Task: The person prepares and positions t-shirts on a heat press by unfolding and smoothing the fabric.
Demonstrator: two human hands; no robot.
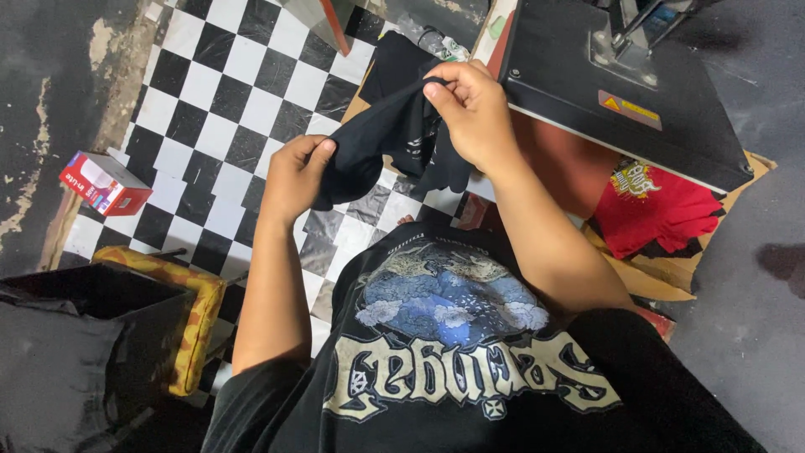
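Black garment (394, 134) between both hands' fingers (323, 151)

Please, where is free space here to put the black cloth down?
Bare checkered floor lies between the small red box and the hands, left, right, holding the black cloth. It is crowded at the right: press machine and red shirt.

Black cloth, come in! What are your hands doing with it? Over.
Left hand and right hand both pinching the black cloth, stretched between them. Heat press just beyond. Nothing blocking.
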